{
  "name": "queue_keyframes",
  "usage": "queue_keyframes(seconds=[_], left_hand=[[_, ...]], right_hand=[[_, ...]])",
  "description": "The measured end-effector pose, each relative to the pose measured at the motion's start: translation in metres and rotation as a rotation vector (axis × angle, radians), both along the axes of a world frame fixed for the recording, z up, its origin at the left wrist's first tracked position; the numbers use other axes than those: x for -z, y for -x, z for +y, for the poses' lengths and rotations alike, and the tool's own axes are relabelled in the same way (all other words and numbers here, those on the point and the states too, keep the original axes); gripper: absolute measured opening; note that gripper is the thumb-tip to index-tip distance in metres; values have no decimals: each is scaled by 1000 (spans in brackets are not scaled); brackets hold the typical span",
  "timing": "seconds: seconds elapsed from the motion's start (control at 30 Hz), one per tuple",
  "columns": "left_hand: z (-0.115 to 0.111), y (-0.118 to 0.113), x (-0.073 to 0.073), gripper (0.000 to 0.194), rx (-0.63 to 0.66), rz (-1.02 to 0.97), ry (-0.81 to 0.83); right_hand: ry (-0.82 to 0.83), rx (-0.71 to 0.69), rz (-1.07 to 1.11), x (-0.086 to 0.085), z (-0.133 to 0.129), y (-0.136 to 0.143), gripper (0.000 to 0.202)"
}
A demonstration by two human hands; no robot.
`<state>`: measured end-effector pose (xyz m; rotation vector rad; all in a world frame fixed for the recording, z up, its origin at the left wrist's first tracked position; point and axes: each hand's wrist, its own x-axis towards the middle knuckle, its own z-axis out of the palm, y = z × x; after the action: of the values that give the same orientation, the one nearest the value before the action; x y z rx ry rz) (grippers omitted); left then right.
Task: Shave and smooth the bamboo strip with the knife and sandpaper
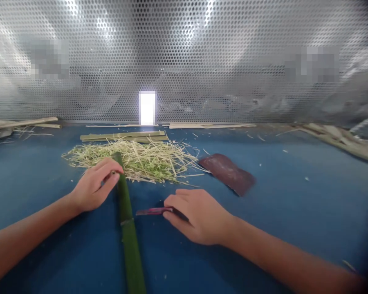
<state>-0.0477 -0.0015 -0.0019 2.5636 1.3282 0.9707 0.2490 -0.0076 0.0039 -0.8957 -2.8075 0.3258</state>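
A long green bamboo strip (pixel 129 241) lies lengthwise on the blue table, from the bottom edge up to the shavings. My left hand (pixel 96 183) pinches its upper part between thumb and fingers. My right hand (pixel 199 216), closed, grips a small knife (pixel 150 211) with a reddish blade that points left. The blade's tip is a short distance right of the strip and apart from it, near its node.
Pale and green shavings (pixel 150 159) are heaped beyond my hands, with split bamboo pieces (pixel 122 136) behind. A dark brown sheet (pixel 230 172) lies to the right. Other strips (pixel 340 141) sit at the back right, others (pixel 24 122) back left. A perforated metal panel (pixel 233 61) stands behind.
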Motion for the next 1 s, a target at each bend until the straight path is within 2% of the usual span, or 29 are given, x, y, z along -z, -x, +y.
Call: queue_keyframes(seconds=[0.07,0.2,0.37,0.57,0.77,0.83,0.93,1.0], left_hand=[[0,-3,-1,22,20,81,3],[2,-8,0,25,-45,144,17],[-1,-13,3,28,15,154,89],[-3,-19,4,33,72,226,166],[-2,-18,5,30,94,252,72],[-2,-17,4,27,137,249,69],[-3,-17,4,29,210,261,128],[-3,-18,5,32,202,279,180]], right_hand=[[-25,14,-12,-2,1,2,30],[-59,-7,-23,-7,3,17,34],[-67,-76,-52,-5,1,34,30],[-26,-82,-53,-1,0,31,27],[-35,-64,-72,0,-1,28,27],[-53,-61,-69,1,-2,28,27],[-76,-61,-70,2,-4,27,28],[-78,-59,-79,2,-5,28,29]])
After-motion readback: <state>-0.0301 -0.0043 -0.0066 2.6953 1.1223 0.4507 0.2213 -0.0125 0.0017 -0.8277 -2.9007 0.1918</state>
